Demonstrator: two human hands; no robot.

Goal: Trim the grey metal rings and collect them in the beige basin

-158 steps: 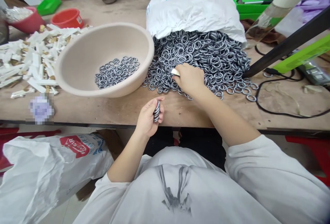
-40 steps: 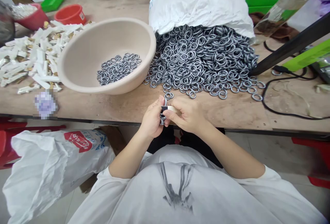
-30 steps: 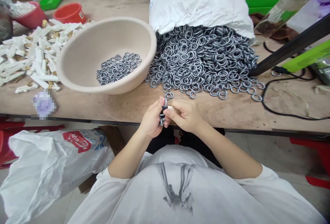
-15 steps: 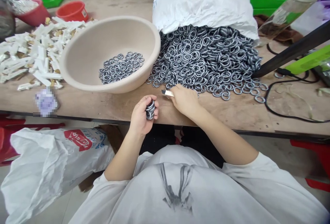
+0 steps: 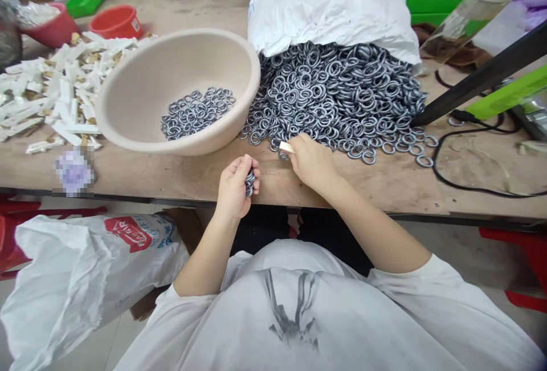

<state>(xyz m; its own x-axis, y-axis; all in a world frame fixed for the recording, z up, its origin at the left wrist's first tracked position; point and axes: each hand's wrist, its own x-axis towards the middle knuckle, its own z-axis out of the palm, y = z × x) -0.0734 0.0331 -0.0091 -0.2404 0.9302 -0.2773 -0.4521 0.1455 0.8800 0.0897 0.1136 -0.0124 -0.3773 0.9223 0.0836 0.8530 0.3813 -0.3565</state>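
Observation:
My left hand (image 5: 237, 186) is closed around several grey rings (image 5: 249, 182) at the front of the table, left of my right hand. My right hand (image 5: 314, 163) is closed on a small blade with a cream-white handle (image 5: 286, 147), at the near edge of a large pile of rings (image 5: 337, 94). A loose ring or two shows just beside the handle, below its end; whether the fingers touch them I cannot tell. Behind my left hand stands a wide beige basin (image 5: 128, 69), with a heap of the same rings (image 5: 199, 111) on its bottom.
A white sack (image 5: 329, 17) lies behind the pile, its mouth over the rings. White plastic pieces (image 5: 70, 94) are heaped left of the basin. A black post (image 5: 478, 77) and a cable (image 5: 440, 166) are at the right. Another sack (image 5: 98, 268) stands below the table edge at left.
My left hand's fingers have closed further over the rings, fewer of which show. My right hand has turned slightly at the pile's edge, and the blade's dark tip shows less. The view has shifted a little.

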